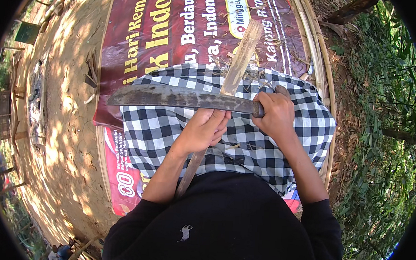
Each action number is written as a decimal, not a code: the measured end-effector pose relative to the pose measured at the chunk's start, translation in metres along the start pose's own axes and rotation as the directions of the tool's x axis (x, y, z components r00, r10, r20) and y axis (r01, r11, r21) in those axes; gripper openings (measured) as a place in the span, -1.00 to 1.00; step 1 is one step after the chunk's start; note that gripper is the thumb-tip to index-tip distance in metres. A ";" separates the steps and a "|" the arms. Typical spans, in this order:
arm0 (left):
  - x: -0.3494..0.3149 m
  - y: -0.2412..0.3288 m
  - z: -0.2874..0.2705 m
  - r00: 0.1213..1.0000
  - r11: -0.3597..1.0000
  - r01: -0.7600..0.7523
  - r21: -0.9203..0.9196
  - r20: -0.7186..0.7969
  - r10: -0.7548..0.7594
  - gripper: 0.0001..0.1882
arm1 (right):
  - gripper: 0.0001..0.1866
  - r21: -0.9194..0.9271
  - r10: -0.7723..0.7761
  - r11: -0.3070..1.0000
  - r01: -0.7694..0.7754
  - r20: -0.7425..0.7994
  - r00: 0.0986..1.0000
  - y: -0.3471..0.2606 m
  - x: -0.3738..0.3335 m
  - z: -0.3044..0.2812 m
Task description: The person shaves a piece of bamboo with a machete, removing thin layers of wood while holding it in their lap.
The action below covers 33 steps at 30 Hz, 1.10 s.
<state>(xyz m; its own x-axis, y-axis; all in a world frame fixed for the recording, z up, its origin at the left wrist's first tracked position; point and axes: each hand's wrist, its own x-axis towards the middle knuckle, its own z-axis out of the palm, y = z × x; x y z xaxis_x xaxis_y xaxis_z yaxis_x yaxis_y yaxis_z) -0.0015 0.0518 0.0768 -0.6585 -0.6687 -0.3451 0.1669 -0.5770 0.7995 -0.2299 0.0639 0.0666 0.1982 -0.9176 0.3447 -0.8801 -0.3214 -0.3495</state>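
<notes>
My right hand is closed round the handle of a machete. Its long dark blade points left and lies across a flat strip of split wood or bamboo. My left hand grips that strip just below the blade, fingers wrapped round it. From there the strip slants up and away to the right, while its lower end runs down beside my left forearm toward my body. The part under the blade and my left fingers is hidden. A black-and-white checked cloth covers my lap beneath both hands.
A printed maroon banner is spread under and ahead of me, with shavings on it. Long poles edge it on the right, with green plants beyond. Bare sunlit earth lies left. A dark green object stands far left.
</notes>
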 end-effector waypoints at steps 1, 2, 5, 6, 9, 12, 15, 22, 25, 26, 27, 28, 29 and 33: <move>0.001 -0.001 0.001 1.000 1.000 0.015 0.010 -0.021 -0.015 -0.61 | -0.72 0.001 0.004 1.000 -0.004 0.016 1.000 0.004 0.000 0.002; 0.001 -0.002 0.003 0.999 0.999 0.030 0.022 -0.043 -0.029 -0.61 | -0.71 0.004 0.007 1.000 -0.007 0.030 1.000 0.007 0.001 0.003; -0.001 0.001 0.004 0.996 0.998 -0.022 0.051 -0.080 0.026 -0.61 | -0.79 0.007 -0.030 1.000 0.030 -0.068 0.997 0.045 0.009 0.011; -0.007 0.002 0.000 0.995 0.999 -0.010 0.034 -0.098 0.014 -0.60 | -0.80 -0.097 0.255 0.960 -0.264 -0.091 0.962 0.074 0.019 0.005; -0.014 -0.010 0.002 0.992 0.999 0.021 0.032 -0.122 -0.017 -0.59 | -0.72 -0.235 0.640 0.689 -0.685 -0.246 0.728 0.121 0.030 -0.031; -0.002 -0.003 -0.005 0.996 1.000 0.005 0.004 -0.095 -0.005 -0.57 | -0.76 0.086 0.613 0.788 -0.609 -0.191 0.766 0.092 0.018 -0.032; 0.007 0.003 -0.002 0.999 1.000 0.005 -0.018 -0.043 -0.006 -0.57 | -0.86 0.094 0.434 0.900 -0.426 -0.098 0.896 0.056 -0.008 -0.023; 0.006 0.013 0.000 0.999 0.996 0.053 -0.070 0.005 -0.052 -0.61 | -0.88 -0.027 0.096 0.995 -0.097 -0.062 0.994 0.021 -0.025 -0.022; 0.006 0.010 0.000 0.998 0.997 0.058 -0.053 0.024 -0.057 -0.62 | -0.82 -0.036 0.059 0.997 -0.062 -0.056 0.997 0.025 -0.027 -0.022; 0.007 0.010 0.001 0.998 0.997 0.058 -0.057 0.025 -0.056 -0.62 | -0.79 -0.040 0.040 0.998 -0.043 -0.058 0.998 0.027 -0.027 -0.022; 0.007 0.010 0.002 0.998 0.997 0.057 -0.060 0.026 -0.056 -0.62 | -0.79 -0.044 0.036 0.998 -0.038 -0.049 0.998 0.028 -0.026 -0.024; 0.007 0.010 0.003 0.998 0.996 0.056 -0.064 0.026 -0.055 -0.62 | -0.78 -0.048 0.032 0.998 -0.034 -0.041 0.999 0.029 -0.025 -0.026; 0.007 0.010 0.003 0.998 0.997 0.057 -0.059 0.018 -0.056 -0.62 | -0.78 -0.051 0.029 0.998 -0.031 -0.032 0.999 0.029 -0.025 -0.027; 0.007 0.007 0.005 0.998 0.997 0.063 -0.035 0.003 -0.063 -0.63 | -0.75 -0.096 0.036 0.995 -0.034 0.018 0.999 0.031 -0.023 -0.029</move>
<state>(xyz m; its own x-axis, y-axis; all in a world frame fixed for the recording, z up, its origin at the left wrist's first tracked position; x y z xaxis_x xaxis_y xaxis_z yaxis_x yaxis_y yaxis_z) -0.0088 0.0451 0.0823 -0.6698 -0.6299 -0.3932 0.1506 -0.6338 0.7587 -0.2741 0.0820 0.0731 0.1738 -0.9326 0.3163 -0.9237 -0.2657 -0.2758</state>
